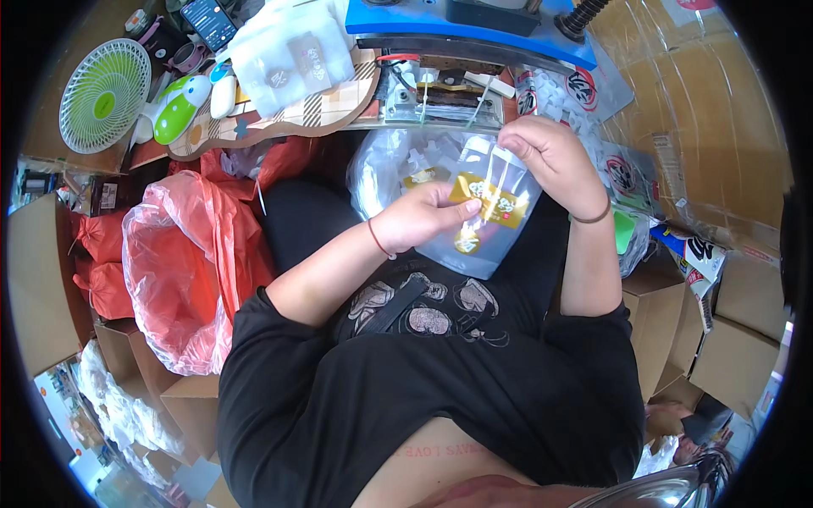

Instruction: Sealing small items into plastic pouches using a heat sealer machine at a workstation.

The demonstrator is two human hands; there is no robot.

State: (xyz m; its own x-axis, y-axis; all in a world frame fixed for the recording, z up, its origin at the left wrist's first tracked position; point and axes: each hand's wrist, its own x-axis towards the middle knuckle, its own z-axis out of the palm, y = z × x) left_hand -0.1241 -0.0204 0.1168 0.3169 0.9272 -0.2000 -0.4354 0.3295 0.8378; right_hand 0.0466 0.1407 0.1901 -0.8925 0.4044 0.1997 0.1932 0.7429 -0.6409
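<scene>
A clear plastic pouch [461, 256] with a gold printed panel is held tilted over my lap. My left hand [428, 218] grips its left side, the thumb lying across the front by the gold print. At the pouch's top edge, the fingers of my right hand [555, 159] are bent and closed on the upper right corner. Exactly what those fingertips pinch is hidden. Just behind the pouch, a clear bag [373, 173] contains more clear pouches with gold print. Beyond both hands stands a machine with a blue plate [474, 32] and a metal fixture [449, 97] beneath it.
At left, an open red plastic bag [190, 262] sits by cardboard boxes. A green-and-white fan [103, 97], a phone [209, 24] and a stack of packed pouches [288, 59] are on the far-left worktop. White small parts [555, 89] lie right of the machine; cardboard [728, 110] walls the right.
</scene>
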